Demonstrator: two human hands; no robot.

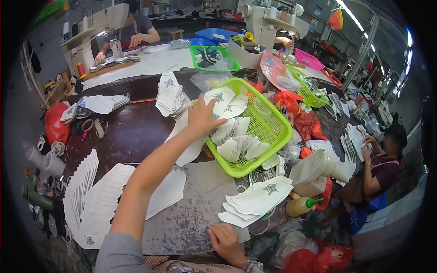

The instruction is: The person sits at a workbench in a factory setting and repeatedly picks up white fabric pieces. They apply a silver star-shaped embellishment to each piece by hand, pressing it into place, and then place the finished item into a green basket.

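Observation:
My left hand (205, 117) reaches over the left rim of a lime-green plastic basket (276, 134). Its fingers and thumb close on white cut pieces (219, 97) that carry silver glitter stars. More white pieces (241, 144) lie bundled inside the basket, below that hand. At the front edge of the table, my right hand (226, 243) rests with its fingers curled in and nothing visible in them. A small stack of white star pieces (261, 198) lies just beyond it to the right.
Fanned rows of white pieces (102, 193) cover the left of the table. Another stack (170, 98) stands beyond the basket's left side. A glue bottle (299, 206) and a white jug (309, 170) are at the right. Co-workers sit at sewing machines (93, 34) and the right side.

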